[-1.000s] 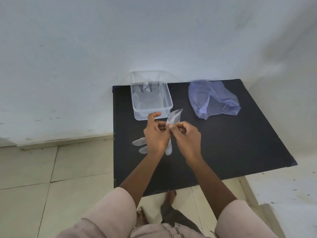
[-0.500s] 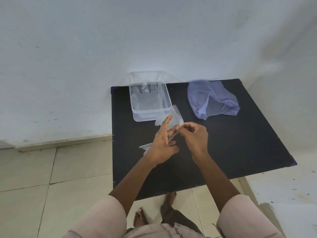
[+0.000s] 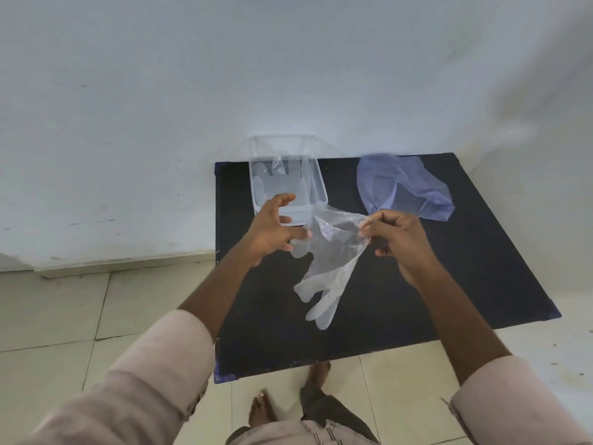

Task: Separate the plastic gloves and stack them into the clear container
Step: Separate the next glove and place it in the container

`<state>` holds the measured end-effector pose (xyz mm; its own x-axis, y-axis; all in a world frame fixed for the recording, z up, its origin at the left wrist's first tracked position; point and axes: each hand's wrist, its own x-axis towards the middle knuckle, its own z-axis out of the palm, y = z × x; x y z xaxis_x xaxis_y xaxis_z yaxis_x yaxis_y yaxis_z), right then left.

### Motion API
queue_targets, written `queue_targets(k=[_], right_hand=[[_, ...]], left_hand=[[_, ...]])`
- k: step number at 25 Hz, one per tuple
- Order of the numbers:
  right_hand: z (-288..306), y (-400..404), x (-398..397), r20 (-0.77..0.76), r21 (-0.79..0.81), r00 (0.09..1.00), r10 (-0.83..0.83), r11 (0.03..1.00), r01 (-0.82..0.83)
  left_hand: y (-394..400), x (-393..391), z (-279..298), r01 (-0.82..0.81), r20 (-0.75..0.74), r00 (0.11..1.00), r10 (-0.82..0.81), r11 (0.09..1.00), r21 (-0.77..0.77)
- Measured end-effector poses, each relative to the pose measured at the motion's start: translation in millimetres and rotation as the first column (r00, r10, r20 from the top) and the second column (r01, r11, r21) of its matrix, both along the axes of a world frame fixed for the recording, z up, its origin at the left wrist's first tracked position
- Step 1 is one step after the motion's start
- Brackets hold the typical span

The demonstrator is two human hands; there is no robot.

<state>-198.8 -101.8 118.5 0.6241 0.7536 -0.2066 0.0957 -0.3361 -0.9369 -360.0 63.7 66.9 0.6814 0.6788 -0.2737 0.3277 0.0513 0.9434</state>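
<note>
A clear plastic glove hangs above the black table, cuff up and fingers pointing down. My right hand pinches the cuff's right edge between thumb and fingertips. My left hand is on the cuff's left side with thumb and fingers spread; its fingertips touch the glove's edge without pinching it. Just behind my left hand, the clear container stands at the table's back left against the wall. At least one flat glove lies inside it.
A crumpled bluish plastic bag lies at the table's back right. White walls close in behind and to the right. The floor to the left is tiled, and my bare feet are below the table's near edge.
The glove has been drawn out and now hangs full length from my right hand. My hands moved apart, the right one to the right; my left hand opened and rose toward the container.
</note>
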Motion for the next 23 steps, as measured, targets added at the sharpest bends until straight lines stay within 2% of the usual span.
queue_targets(k=[2,6,9,14,16,19,23], right_hand=[[11.2,-1.9,4.4,-0.012,0.011,0.995,0.097,0.995,-0.097],[23.8,-1.3,10.3,0.012,-0.078,0.984,0.179,0.981,-0.178],[24.2,2.1,14.1,0.054,-0.163,0.985,0.166,0.974,-0.156],[15.8,18.9,21.4,0.203,-0.225,0.977,0.065,0.974,-0.018],[11.9,29.6,26.9,0.158,-0.179,0.987,-0.013,0.983,0.041],[6.9,51.6,35.1,-0.057,-0.066,0.986,-0.16,0.985,0.156],[-0.6,97.2,56.3,-0.253,-0.017,0.949,-0.188,0.982,0.19]], left_hand=[[6.3,5.5,2.0,0.178,0.025,0.984,-0.176,0.976,-0.122],[14.1,13.4,11.3,0.348,0.202,0.932,-0.301,0.898,-0.27],[17.0,15.1,15.0,0.314,0.236,0.939,-0.251,0.906,-0.285],[21.7,19.5,21.2,0.185,0.15,0.977,-0.154,0.957,-0.223],[26.0,25.6,23.4,0.118,0.135,0.987,-0.091,0.971,-0.206],[37.5,37.4,25.6,0.029,0.129,0.992,-0.001,0.977,-0.213],[67.8,60.6,30.9,-0.069,0.113,0.987,0.111,0.945,-0.32]])
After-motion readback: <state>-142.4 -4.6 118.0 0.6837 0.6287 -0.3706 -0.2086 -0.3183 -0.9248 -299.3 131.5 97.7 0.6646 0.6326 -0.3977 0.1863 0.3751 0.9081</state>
